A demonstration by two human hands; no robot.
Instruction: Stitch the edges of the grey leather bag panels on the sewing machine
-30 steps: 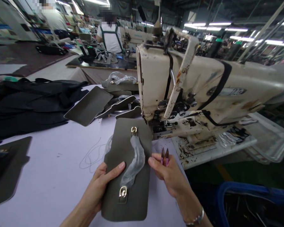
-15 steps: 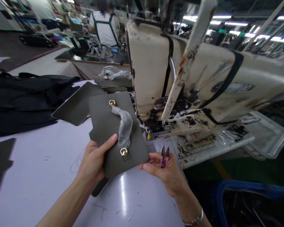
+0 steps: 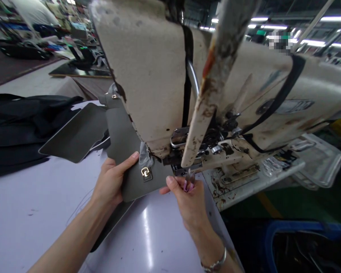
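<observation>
My left hand grips the left edge of a grey-green panel, thumb on top. The panel carries a gold buckle and a plastic-wrapped strap; its upper right part is hidden behind the head of a sewing machine. Small pink-handled snips are held in my right hand, blades pointing up. The thumb and fingers of that hand are at the panel's lower right corner, close under the machine's needle area.
Another grey-green panel and black fabric lie on the left of the white table. A clear plastic tray is at right, above a blue bin.
The view has moved closer to the machine, whose head now covers more of the panel and strap. My hands and the panel have shifted toward the needle area. Both holds remain.
</observation>
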